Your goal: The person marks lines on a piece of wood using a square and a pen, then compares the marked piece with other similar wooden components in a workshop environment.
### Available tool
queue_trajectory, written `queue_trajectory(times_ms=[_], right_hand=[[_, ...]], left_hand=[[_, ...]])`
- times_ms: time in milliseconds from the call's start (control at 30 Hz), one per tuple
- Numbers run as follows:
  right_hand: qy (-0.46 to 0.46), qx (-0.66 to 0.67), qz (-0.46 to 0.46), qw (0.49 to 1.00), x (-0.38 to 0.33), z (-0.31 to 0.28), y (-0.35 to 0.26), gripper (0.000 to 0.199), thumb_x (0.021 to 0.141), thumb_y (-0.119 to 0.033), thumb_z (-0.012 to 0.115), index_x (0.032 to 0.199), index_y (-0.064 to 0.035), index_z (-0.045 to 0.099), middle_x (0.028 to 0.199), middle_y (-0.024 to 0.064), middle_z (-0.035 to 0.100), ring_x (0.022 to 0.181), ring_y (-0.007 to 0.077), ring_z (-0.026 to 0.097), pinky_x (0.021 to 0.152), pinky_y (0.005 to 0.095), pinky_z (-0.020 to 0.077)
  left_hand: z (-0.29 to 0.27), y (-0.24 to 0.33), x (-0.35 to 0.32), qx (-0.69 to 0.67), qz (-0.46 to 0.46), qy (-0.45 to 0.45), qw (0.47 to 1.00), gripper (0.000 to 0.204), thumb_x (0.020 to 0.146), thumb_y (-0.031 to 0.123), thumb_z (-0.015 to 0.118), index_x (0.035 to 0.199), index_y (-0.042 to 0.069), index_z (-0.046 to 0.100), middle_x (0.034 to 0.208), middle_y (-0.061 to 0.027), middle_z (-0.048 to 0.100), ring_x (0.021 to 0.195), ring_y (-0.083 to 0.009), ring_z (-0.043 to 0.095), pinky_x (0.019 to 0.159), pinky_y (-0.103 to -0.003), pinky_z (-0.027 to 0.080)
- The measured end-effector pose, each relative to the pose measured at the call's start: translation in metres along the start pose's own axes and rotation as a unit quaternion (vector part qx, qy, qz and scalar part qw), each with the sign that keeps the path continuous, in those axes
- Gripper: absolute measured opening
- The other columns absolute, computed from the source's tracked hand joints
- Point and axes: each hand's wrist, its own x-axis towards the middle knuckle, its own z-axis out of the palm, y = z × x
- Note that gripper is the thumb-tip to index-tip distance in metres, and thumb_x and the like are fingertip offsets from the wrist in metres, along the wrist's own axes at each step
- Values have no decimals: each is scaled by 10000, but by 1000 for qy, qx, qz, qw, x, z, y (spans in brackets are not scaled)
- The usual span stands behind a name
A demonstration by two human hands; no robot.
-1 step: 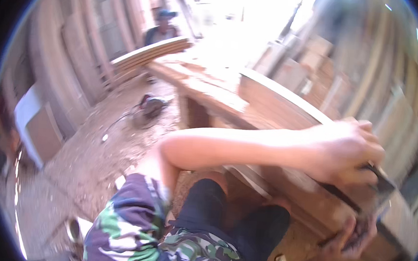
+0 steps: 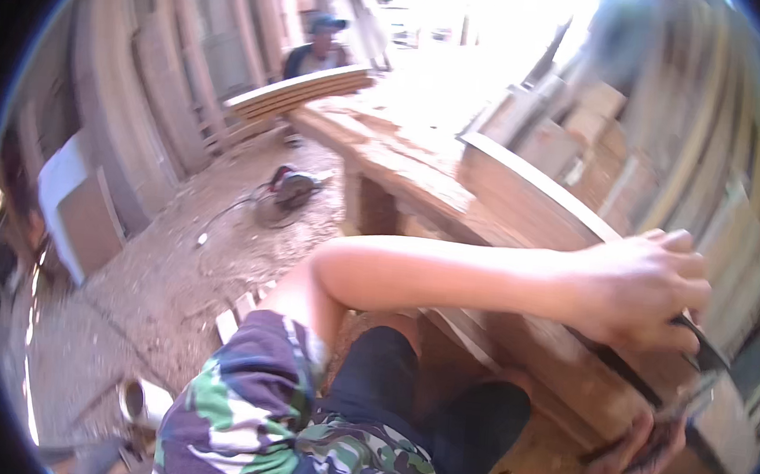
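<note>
My left arm reaches across the picture from a camouflage sleeve [image 2: 245,404]. My left hand [image 2: 645,291] lies on the upper edge of a curved wooden panel [image 2: 532,204], fingers curled over a dark metal tool [image 2: 698,352]. At the lower right, my right hand [image 2: 634,453] grips the tool's dark lower end against the panel's side; blur hides what kind of tool it is. My knees in black shorts [image 2: 439,400] are under the arm.
A long wooden workbench [image 2: 386,154] runs away behind the panel. Another person in a blue cap [image 2: 323,44] stands at the far end behind stacked boards [image 2: 302,91]. A circular saw [image 2: 286,191] lies on the dusty floor. Planks line both walls.
</note>
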Motion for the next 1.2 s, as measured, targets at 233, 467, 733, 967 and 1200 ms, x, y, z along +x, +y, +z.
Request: queue_trajectory(times_ms=[233,467,733,967,1200], right_hand=[[126,25,-63,990,18,-10,25,382,1023,-223,781,1247,67,671,931,132,691,688,203,622,580,343,522],[142,-39,4,989,10,-54,58,416,1090,-97,650,1461,83,590,1313,210,712,986,215,668,874,329,567],[185,45,63,980,12,-37,31,401,1031,-48,663,1395,100,586,1211,158,698,837,135,589,751,281,497],[74,24,-56,995,29,-37,32,253,979,45,747,1216,23,662,1138,118,638,906,163,635,747,272,548],[-34,-126,-364,922,93,-17,25,114,1024,-126,727,1093,-35,727,1041,175,751,968,335,720,892,465,586]], left_hand=[[-31,-30,-26,175,-151,-250,940,591,932,509,724,1249,11,691,1119,-167,727,1177,-340,635,1060,-494,462],[-37,-27,-22,160,-131,-255,945,451,926,348,754,1311,130,674,1158,-108,717,1142,-341,677,962,-512,566],[-21,-11,-61,252,-42,-155,954,573,920,473,778,1447,277,667,1172,-45,636,1108,-290,651,969,-454,566],[-23,-11,-42,89,-68,-2,994,721,907,414,836,1536,156,596,1418,-144,617,1268,-361,619,1091,-461,510],[-11,-11,-39,-65,68,-58,994,725,846,192,845,1538,165,630,1187,-32,726,1009,-231,704,945,-395,556]])
